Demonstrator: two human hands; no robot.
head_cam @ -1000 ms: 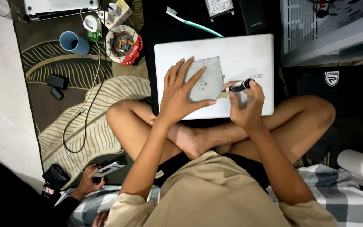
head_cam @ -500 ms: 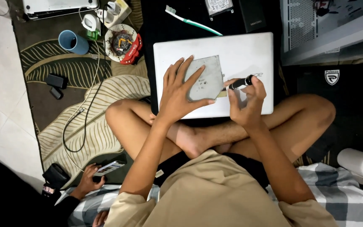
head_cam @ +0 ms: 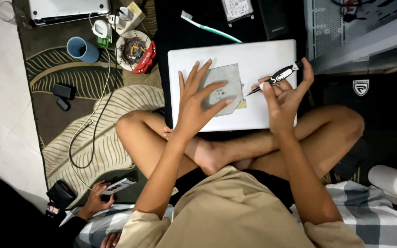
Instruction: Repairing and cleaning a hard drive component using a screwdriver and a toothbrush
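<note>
Drive plate lies on the white laptop; my left hand presses it flat, fingers spread wide. My right hand pinches the screwdriver, tip at the plate's edge.

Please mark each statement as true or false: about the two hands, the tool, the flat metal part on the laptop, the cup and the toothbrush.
1. The left hand lies flat on the grey metal drive. True.
2. The right hand holds a pair of scissors. False: it holds a screwdriver with a black and white handle.
3. The grey metal drive rests on the closed white laptop. True.
4. The blue cup stands on the laptop. False: it stands on the leaf-pattern rug, off to the left.
5. The toothbrush is in the left hand. False: it lies beyond the laptop, touched by no hand.
</note>
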